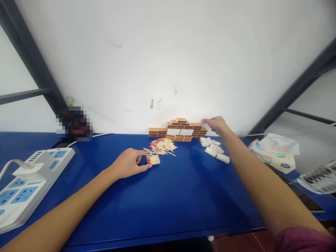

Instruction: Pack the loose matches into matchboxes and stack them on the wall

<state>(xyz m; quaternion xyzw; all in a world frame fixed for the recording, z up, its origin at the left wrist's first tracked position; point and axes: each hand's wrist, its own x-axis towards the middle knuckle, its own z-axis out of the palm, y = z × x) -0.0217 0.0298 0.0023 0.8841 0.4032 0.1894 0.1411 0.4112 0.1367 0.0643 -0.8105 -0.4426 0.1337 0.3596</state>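
Note:
My left hand [130,163] rests on the blue table [162,199], fingers curled round a small open matchbox tray [153,160] filled with red-tipped matches. Just behind it lies a loose heap of matches [161,146]. My right hand [216,124] reaches far back to the right end of a stack of brown matchboxes [180,130] piled against the white wall. Its fingers are bent and pressed at the top right box; whether they grip it is unclear. Several white empty inner trays [215,149] lie below that hand.
A white power strip [28,182] with blue sockets lies at the left edge, its cable running back. A pack of tissues [274,155] and a printed plastic bag [319,178] sit at the right. Dark metal frame bars slant up on both sides.

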